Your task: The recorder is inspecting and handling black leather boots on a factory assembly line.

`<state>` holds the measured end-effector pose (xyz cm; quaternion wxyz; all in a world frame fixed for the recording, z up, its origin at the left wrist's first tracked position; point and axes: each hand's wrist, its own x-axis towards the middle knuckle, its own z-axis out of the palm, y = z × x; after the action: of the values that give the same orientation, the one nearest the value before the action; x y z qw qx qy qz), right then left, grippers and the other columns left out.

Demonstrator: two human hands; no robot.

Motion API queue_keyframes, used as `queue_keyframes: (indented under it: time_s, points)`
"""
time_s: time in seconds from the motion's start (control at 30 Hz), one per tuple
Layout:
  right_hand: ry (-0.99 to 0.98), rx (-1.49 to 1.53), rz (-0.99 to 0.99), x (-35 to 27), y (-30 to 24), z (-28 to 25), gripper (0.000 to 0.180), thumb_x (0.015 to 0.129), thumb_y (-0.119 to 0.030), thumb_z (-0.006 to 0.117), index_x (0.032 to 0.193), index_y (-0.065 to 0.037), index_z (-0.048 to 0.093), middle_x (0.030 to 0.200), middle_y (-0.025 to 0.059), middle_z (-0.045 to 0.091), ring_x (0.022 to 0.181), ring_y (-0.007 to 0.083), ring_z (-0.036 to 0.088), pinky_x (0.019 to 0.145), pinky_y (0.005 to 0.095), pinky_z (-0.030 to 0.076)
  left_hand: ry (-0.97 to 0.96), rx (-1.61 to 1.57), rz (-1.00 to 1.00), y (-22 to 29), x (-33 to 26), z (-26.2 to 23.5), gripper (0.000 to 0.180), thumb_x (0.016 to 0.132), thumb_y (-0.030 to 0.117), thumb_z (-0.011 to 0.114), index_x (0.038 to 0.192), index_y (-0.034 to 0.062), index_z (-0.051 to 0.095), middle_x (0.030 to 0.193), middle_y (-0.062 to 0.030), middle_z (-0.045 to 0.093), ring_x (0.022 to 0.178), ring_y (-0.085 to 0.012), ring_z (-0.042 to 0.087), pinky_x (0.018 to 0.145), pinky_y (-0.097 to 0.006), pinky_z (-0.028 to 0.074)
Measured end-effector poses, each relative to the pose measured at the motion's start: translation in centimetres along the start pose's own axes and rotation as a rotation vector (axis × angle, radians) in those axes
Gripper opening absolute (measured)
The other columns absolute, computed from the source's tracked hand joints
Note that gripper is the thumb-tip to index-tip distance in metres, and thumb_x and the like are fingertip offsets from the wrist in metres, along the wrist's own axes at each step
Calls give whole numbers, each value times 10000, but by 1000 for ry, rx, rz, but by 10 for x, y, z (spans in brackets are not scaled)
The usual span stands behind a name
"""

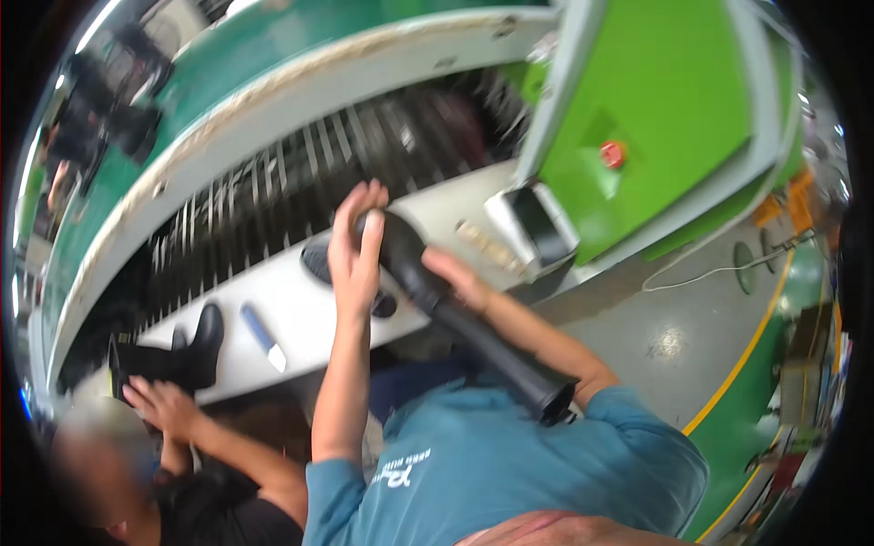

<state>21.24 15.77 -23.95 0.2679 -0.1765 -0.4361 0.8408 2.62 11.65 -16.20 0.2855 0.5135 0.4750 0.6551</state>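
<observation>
A black rubber boot (482,344) lies slanted across my front, its foot pointing up and away and its open top near my right upper arm. My left hand (353,255) is closed on the toe end, with the thumb over it. Around the ankle my right hand (460,280) grips the same boot from the right side. Part of its foot is hidden by my left fingers. Below them on the white ledge is a dark oval piece (317,262), and a small dark round thing (383,304) lies beside my left wrist.
A co-worker's hands (168,408) touch another black boot (196,350) at left. A blue-handled scraper (261,335) rests on the white ledge (309,318). Beyond runs a slatted conveyor (300,164). At right stand a white box (555,238) and a green panel with a red button (613,155).
</observation>
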Motion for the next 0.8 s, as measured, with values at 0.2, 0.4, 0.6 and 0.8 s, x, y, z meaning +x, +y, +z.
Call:
queue_keyframes:
  time_s: [0.2,0.4,0.6,0.8]
  points:
    - [109,293,208,16,20,-12,833,1144,-646,341,1240,114,667,1055,239,759,928,321,761,905,395,600,370,765,-143,-50,-4,-105,728,980,413,821,1460,-86,594,1510,-284,608,1408,-374,595,1207,-441,433]
    - [-17,464,334,28,8,-24,997,1115,-739,262,1245,160,673,1024,293,743,947,358,745,910,406,602,276,1211,-166,-105,-32,-167,674,949,436,829,1378,-56,663,1506,-302,596,1479,-450,502,1245,-490,390]
    - [26,416,285,27,8,-23,871,1153,-656,243,1332,100,636,1137,246,741,997,357,729,914,432,589,308,619,-101,-97,-22,-142,347,1025,187,771,1264,-22,631,1398,-265,689,1314,-382,674,1117,-438,529]
    - [90,191,141,4,-19,5,781,1163,-616,273,1327,58,633,1090,212,743,951,303,727,870,411,572,295,-275,-105,-26,-11,-80,273,1125,103,583,1352,-45,550,1280,-331,722,1173,-438,753,1023,-488,643]
